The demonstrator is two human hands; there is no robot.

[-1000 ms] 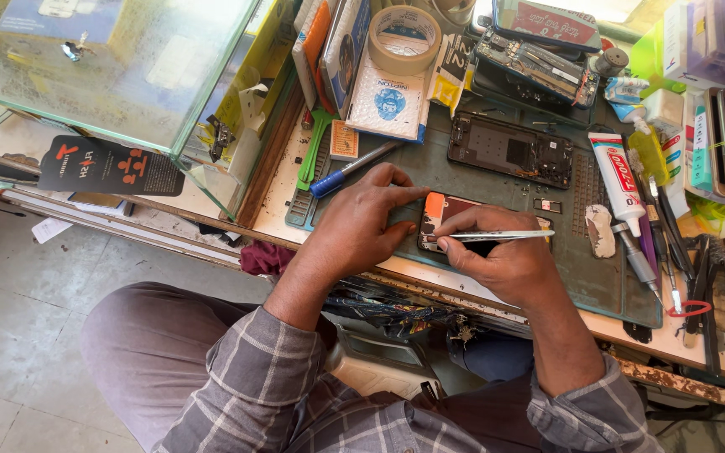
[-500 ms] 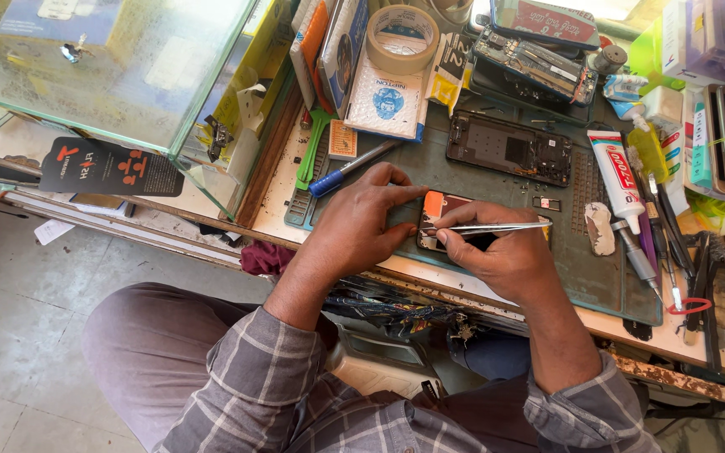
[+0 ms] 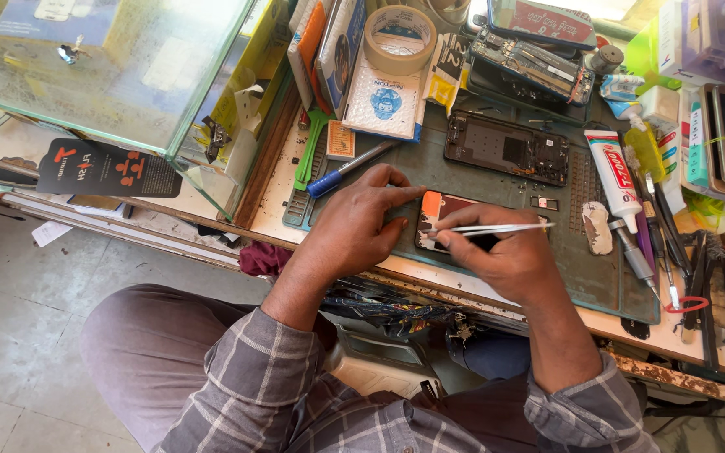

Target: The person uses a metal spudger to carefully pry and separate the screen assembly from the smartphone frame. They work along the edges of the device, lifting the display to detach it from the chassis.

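Since half a second ago the tweezers [image 3: 497,227] have tilted only slightly, and both hands sit as they did over the phone [image 3: 446,225].

The right hand [image 3: 509,260] is closed in a pinch on the tweezers, whose thin metal shaft runs out to that hand's right, tips pointing toward the left hand. The left hand [image 3: 361,226] is curled, fingertips pressing the phone's near-left edge. The phone lies flat on the green mat [image 3: 614,289], between and partly under both hands, an orange patch showing at its top corner.

Just past the left hand lies one blue-capped pen [image 3: 347,169], with one green tool [image 3: 308,151] beside it. Beyond the right hand rests one opened phone frame [image 3: 505,149]; farther still, two more phones are stacked [image 3: 534,59]. To the right hand's right lies one white tube [image 3: 612,178] with red lettering, then a row of slim tools [image 3: 660,235]. Far beyond the left hand, one tape roll [image 3: 399,39] sits on a white padded packet [image 3: 382,102] bearing a round blue label. Well to the left hand's left, a black card [image 3: 106,170] with red marks lies on the surface below a glass case [image 3: 119,75].
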